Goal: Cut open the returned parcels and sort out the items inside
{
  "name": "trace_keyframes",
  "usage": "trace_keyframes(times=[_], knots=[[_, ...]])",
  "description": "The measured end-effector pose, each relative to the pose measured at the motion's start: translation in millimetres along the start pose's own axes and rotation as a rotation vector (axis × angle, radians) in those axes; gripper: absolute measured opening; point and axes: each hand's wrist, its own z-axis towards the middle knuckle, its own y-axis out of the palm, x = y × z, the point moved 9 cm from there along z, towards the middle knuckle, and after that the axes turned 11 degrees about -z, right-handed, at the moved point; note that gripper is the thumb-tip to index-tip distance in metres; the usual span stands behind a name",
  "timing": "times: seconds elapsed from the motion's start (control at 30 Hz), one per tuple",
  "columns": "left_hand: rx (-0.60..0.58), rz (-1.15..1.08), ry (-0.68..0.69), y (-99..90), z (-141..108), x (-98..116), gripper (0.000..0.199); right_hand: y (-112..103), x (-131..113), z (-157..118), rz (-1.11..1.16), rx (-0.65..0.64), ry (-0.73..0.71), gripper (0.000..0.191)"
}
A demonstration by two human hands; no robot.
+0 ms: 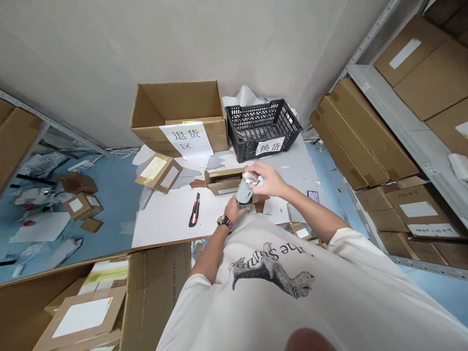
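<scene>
A pale grey-green cylindrical container (244, 191) with a shiny top stands tilted near the table's front edge, close to my shirt. My right hand (269, 179) is closed on its shiny upper end. Lower down, my left hand (234, 209), with a watch on the wrist, wraps round a small green piece (244, 207) at the container's base. Just behind lies an opened cardboard box (224, 182). A red and black box cutter (194, 210) rests on the white table to the left.
Behind are a large open carton (215, 139) and a black plastic crate (239, 148), both with paper signs. A small taped box (159, 173) sits at the table's left. A phone (313, 196) lies right. Shelves (409, 131) with boxes line the right; a big carton (157, 292) stands front left.
</scene>
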Motion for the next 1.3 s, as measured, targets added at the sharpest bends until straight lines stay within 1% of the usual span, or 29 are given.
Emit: trace_keyframes(times=[0.07,0.1,0.13,0.2,0.23,0.27,0.3,0.33,0.4,0.43,0.47,0.53,0.6,0.63,0.7,0.73,0.8,0.83,0.87,0.9,0.97,1.0,1.03,1.1,1.13,1.17,1.23,1.27,1.3], knots=[[-0.004,0.001,0.083,-4.4,-4.7,19.0,0.080,-44.6,9.5,-1.1,0.154,0.210,0.120,0.047],[0.010,0.007,0.116,-9.9,-8.0,29.8,0.078,-59.1,15.8,-4.0,0.233,0.282,0.183,0.045],[0.050,0.010,0.135,-18.9,-11.6,40.4,0.076,-67.6,22.2,-7.5,0.314,0.329,0.242,0.044],[0.194,-0.046,0.124,-45.7,-19.5,59.3,0.071,-69.3,33.0,-14.1,0.465,0.358,0.345,0.043],[0.267,-0.140,0.096,-60.0,-23.1,66.3,0.070,-64.8,36.4,-16.2,0.524,0.347,0.383,0.044],[0.300,-0.287,0.052,-69.9,-25.1,71.2,0.071,-58.5,37.9,-17.2,0.567,0.324,0.409,0.045],[0.269,-0.474,-0.014,-72.5,-24.9,74.8,0.075,-51.6,37.7,-17.0,0.593,0.299,0.422,0.047],[0.175,-0.674,-0.100,-66.8,-23.6,79.1,0.081,-45.2,36.2,-15.9,0.606,0.279,0.424,0.047],[-0.111,-1.003,-0.290,-41.5,-25.4,95.7,0.088,-34.2,31.0,-11.6,0.622,0.268,0.409,0.046],[-0.251,-1.104,-0.369,-28.5,-29.7,107.1,0.088,-29.4,28.5,-9.3,0.635,0.279,0.405,0.045],[-0.362,-1.172,-0.426,-17.7,-34.7,118.7,0.087,-24.7,26.7,-7.4,0.657,0.301,0.411,0.043],[-0.491,-1.264,-0.482,-2.5,-42.9,139.4,0.087,-14.9,25.2,-5.8,0.725,0.364,0.449,0.042],[-0.524,-1.335,-0.506,7.4,-47.1,154.0,0.090,-5.3,23.6,-6.0,0.790,0.424,0.495,0.049],[-0.505,-1.358,-0.515,10.1,-47.3,158.2,0.091,-0.6,21.7,-6.1,0.817,0.440,0.513,0.054],[-0.402,-1.364,-0.504,9.1,-43.6,160.9,0.089,9.0,15.9,-5.6,0.872,0.437,0.540,0.065],[-0.317,-1.339,-0.471,4.3,-39.9,160.3,0.087,13.7,12.6,-5.3,0.905,0.426,0.557,0.071],[-0.115,-1.250,-0.349,-13.2,-32.1,159.5,0.079,22.3,5.5,-5.2,0.981,0.393,0.593,0.077],[-0.026,-1.209,-0.283,-22.6,-29.9,160.4,0.077,25.8,1.4,-5.0,1.022,0.374,0.604,0.076],[0.021,-1.188,-0.243,-28.2,-29.3,161.8,0.076,28.3,-3.0,-4.5,1.060,0.355,0.602,0.073],[0.015,-1.191,-0.242,-28.0,-29.8,163.3,0.076,29.9,-8.0,-3.5,1.094,0.332,0.585,0.069],[-0.095,-1.240,-0.319,-16.4,-33.5,165.9,0.077,31.9,-17.5,-1.3,1.138,0.270,0.529,0.062],[-0.124,-1.255,-0.344,-12.7,-35.4,166.8,0.079,32.2,-20.1,-1.1,1.136,0.247,0.510,0.060],[-0.106,-1.252,-0.335,-13.5,-35.9,167.4,0.079,32.1,-20.4,-1.8,1.119,0.237,0.506,0.060],[0.035,-1.220,-0.237,-26.6,-34.9,168.8,0.079,30.5,-16.1,-5.1,1.064,0.256,0.534,0.062],[0.072,-1.212,-0.203,-30.7,-34.9,170.3,0.080,29.0,-13.3,-6.9,1.043,0.278,0.551,0.064],[0.055,-1.215,-0.205,-29.7,-35.2,172.1,0.081,28.0,-11.7,-8.0,1.036,0.293,0.561,0.065],[-0.040,-1.224,-0.259,-21.7,-36.8,175.2,0.083,28.6,-13.0,-7.5,1.064,0.280,0.557,0.063],[-0.047,-1.203,-0.260,-21.7,-37.4,176.2,0.084,29.1,-15.0,-6.7,1.083,0.267,0.549,0.062],[-0.008,-1.157,-0.225,-26.6,-37.2,177.2,0.085,29.1,-16.7,-6.1,1.097,0.259,0.544,0.062]])
